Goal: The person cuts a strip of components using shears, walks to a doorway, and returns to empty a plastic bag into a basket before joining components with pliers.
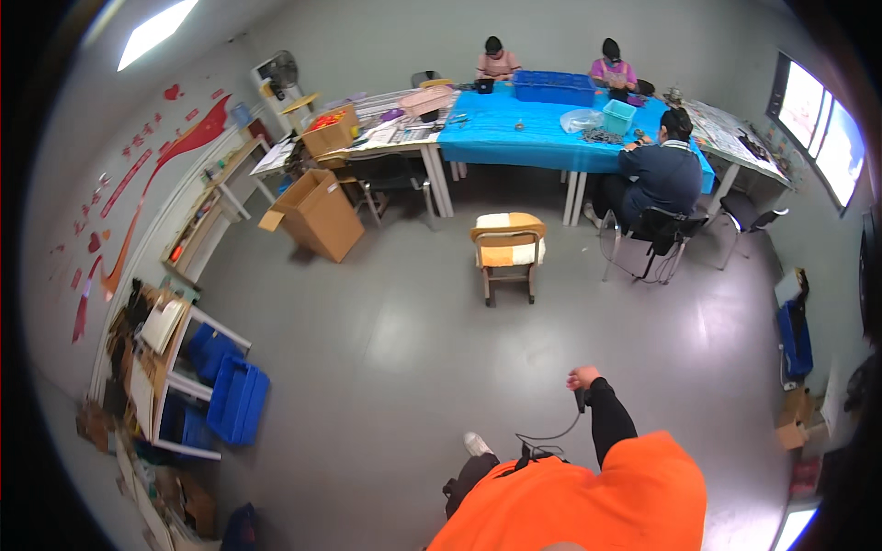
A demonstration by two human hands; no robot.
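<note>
My right hand (582, 377) is held out in front of my body above the grey floor, apart from any furniture. Its fingers look bent, but they are too small to tell whether they close on anything. A small black device (581, 400) sits at the wrist below the black sleeve (610, 421), and a thin dark cable (557, 436) runs from it toward my waist. My left hand is out of sight. The orange top (570, 500) fills the lower edge, with one white shoe (476, 444) showing beside it.
Ahead stands a wooden chair (509, 253) with a checked cover. Beyond it, several people sit around a blue-covered table (487, 138) holding a blue crate (554, 88) and a teal basket (618, 116). A cardboard box (322, 216) and blue bins (239, 401) stand at left.
</note>
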